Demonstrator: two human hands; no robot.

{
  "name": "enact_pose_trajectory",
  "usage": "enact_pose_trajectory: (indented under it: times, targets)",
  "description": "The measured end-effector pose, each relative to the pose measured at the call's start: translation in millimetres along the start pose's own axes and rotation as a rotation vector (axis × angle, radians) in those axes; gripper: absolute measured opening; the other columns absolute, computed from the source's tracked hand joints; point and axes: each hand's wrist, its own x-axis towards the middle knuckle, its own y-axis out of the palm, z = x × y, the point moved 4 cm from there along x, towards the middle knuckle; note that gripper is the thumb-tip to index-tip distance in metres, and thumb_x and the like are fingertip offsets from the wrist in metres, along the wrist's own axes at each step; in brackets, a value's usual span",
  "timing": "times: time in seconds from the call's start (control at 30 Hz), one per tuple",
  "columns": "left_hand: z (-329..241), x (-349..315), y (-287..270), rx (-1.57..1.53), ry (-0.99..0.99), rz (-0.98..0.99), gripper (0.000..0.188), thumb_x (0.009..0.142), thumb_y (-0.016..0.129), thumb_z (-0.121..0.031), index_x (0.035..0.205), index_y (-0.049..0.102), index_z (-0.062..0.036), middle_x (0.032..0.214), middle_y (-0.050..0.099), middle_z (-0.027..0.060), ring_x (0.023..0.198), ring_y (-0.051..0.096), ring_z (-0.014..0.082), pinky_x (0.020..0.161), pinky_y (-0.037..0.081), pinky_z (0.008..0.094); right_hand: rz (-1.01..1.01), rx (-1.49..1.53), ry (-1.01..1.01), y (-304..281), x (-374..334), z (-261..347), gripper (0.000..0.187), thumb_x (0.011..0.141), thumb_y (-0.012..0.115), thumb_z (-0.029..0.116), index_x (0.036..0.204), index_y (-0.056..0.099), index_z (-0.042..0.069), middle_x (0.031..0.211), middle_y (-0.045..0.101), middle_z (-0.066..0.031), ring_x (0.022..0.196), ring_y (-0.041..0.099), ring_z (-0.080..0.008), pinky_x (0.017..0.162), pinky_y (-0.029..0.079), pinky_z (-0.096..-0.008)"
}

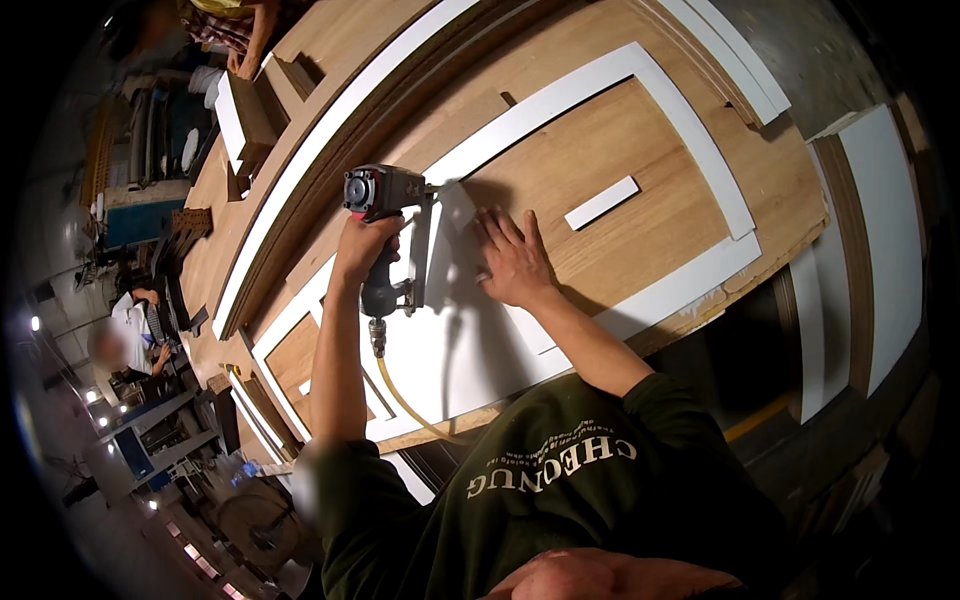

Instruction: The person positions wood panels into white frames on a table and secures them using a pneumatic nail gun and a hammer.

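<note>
A black and red air nail gun (390, 190) is gripped by its handle in my left hand (362, 245), fingers wrapped round it. Its nose points right, at the far edge of a white panel (440, 345), near the joint with a white frame (690, 150). Whether the tip touches the panel is hard to tell. My right hand (515, 262) lies flat beside that joint, fingers spread, at the panel's right edge. From the handle's bottom a yellow air hose (395, 398) runs down toward my body. Inside the frame, a short white strip (600, 203) lies on the wooden board.
Long white-faced strips (290, 190) are stacked along the far side of the wooden table (780, 190). More strips (735, 60) lie at the far right. White panels (885, 240) stand beyond the right edge. A co-worker's hand (240, 62) is at the upper left; another person (138, 325) is farther left.
</note>
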Motion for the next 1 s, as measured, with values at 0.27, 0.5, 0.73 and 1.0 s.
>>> enact_pose_trajectory:
  times: [0.27,0.5,0.73,1.0]
  targets:
    - [-8,-43,-25,-0.058,0.065,-0.141,0.015,0.076,0.064,-0.012,0.085,0.06,-0.0005,0.061,0.056,0.0038,0.051,0.055,0.0121,0.048,0.048,0.027,0.02,0.003,0.002,6,3,-1,0.081,0.076,0.065,0.037,0.143,0.033,0.004,0.151,0.028,-0.0129,0.143,0.018,-0.0276,0.111,0.009,-0.0611]
    - [-4,-98,-95,-0.084,0.101,-0.335,0.018,0.077,0.066,-0.014,0.09,0.061,-0.0034,0.063,0.055,0.0029,0.053,0.054,0.011,0.048,0.047,0.0259,0.093,-0.061,0.043,1,6,2,0.08,0.08,0.06,0.04,0.146,0.027,0.007,0.154,0.022,-0.009,0.144,0.012,-0.0238,0.112,0.007,-0.0587]
    - [37,-134,-171,0.061,0.01,-0.651,0.013,0.078,0.066,-0.015,0.078,0.061,-0.0022,0.059,0.057,0.0044,0.049,0.056,0.0125,0.046,0.046,0.0268,0.126,-0.114,0.054,6,5,7,0.076,0.086,0.055,0.04,0.148,0.022,0.009,0.156,0.018,-0.0076,0.145,0.01,-0.0226,0.113,0.005,-0.058]
    - [98,-115,-133,-0.253,-0.03,-0.435,0.011,0.076,0.061,-0.01,0.082,0.058,-0.0012,0.06,0.055,0.0055,0.049,0.055,0.015,0.046,0.048,0.0292,0.135,-0.154,0.053,8,4,7,0.076,0.086,0.055,0.039,0.148,0.022,0.009,0.156,0.018,-0.0076,0.145,0.01,-0.0222,0.113,0.005,-0.0578]
